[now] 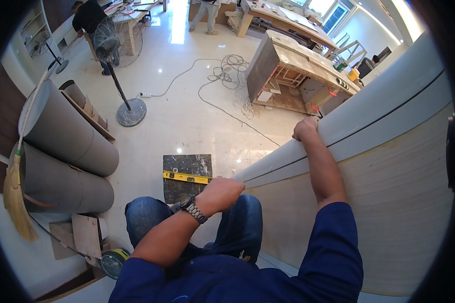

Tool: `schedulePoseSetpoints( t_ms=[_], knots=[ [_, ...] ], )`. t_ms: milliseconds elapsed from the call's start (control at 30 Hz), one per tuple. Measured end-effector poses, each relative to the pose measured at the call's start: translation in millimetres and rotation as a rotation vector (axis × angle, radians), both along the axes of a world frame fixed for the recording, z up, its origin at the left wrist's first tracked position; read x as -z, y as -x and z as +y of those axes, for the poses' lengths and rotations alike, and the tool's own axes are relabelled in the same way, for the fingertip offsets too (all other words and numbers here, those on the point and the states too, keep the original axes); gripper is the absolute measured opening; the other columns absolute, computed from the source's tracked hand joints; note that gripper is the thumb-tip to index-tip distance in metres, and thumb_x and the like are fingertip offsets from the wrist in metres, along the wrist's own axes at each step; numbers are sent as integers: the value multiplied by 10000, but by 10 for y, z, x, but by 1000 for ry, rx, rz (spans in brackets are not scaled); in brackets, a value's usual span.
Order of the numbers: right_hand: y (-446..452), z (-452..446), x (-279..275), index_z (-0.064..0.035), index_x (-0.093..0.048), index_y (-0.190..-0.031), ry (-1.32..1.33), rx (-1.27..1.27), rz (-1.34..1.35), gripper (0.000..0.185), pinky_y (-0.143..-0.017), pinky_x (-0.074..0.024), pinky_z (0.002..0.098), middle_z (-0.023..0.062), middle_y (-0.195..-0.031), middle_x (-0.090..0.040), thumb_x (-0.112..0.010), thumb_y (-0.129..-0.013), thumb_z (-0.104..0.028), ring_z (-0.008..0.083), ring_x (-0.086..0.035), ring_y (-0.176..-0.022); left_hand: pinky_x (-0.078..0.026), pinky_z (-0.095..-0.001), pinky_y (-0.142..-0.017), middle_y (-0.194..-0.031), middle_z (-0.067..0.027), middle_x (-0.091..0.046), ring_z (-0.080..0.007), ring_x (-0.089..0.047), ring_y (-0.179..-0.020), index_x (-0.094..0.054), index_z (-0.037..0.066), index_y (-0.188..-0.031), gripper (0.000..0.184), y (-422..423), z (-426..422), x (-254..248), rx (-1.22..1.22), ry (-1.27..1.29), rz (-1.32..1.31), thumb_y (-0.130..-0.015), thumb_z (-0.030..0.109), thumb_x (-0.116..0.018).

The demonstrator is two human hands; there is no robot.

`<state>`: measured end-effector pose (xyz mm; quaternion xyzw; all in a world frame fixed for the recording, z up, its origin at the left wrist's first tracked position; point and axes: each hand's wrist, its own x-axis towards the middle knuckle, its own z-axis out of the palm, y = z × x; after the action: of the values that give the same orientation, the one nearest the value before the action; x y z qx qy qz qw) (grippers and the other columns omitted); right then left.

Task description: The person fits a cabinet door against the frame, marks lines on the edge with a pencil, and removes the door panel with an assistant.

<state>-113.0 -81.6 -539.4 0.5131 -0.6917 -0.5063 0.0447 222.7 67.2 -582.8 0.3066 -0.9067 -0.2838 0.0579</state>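
A long panel (389, 171) with a wood-grain face stands to my right, its grey edge band (379, 103) marked by a dark groove. My left hand (221, 195), with a metal watch (193, 209) on the wrist, is closed at the panel's near end; its fingertips are mostly hidden. Farther along the same edge, my right hand (306, 129) is curled over the top, fingers partly out of sight behind it. Beyond my left knee, a yellow spirit level (179, 177) lies across a dark, scuffed mat (187, 164) on the floor.
Large grey rolled sheets (73, 129) and a straw broom (17, 197) are at left. A pedestal fan (129, 108) stands ahead, its cable (230, 68) trailing across the tiles. A worn cabinet (288, 76) is ahead right. Two people are at the back.
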Motion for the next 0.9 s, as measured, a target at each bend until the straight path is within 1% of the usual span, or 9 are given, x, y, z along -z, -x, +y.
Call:
schedulePoseSetpoints(
  t_ms=[233, 533, 900],
  knots=[
    [29, -19, 34, -233, -702, -1264, -7, 1, 8, 492, -942, -450, 530, 51, -1340, -653, -592, -909, -556, 276, -613, -1223, -532, -485, -730, -811, -185, -686, -372, -687, -810, -654, 33, -921, 144, -4, -8, -6, 7, 0, 4, -869, 108, -543],
    [3, -16, 6, -235, -709, -1252, -6, 17, -4, 484, -940, -446, 520, 49, -1320, -665, -611, -891, -542, 273, -620, -1209, -533, -484, -730, -805, -181, -684, -372, -687, -801, -650, 29, -926, 144, 2, -10, -22, 13, 10, -4, -871, 108, -543],
    [5, -16, 10, -232, -711, -1248, -5, 14, 4, 467, -936, -442, 517, 51, -1319, -665, -609, -897, -521, 271, -620, -1210, -530, -487, -736, -792, -183, -683, -370, -687, -798, -646, 25, -910, 142, -3, -8, -18, 11, 18, 14, -874, 105, -534]
  ],
)
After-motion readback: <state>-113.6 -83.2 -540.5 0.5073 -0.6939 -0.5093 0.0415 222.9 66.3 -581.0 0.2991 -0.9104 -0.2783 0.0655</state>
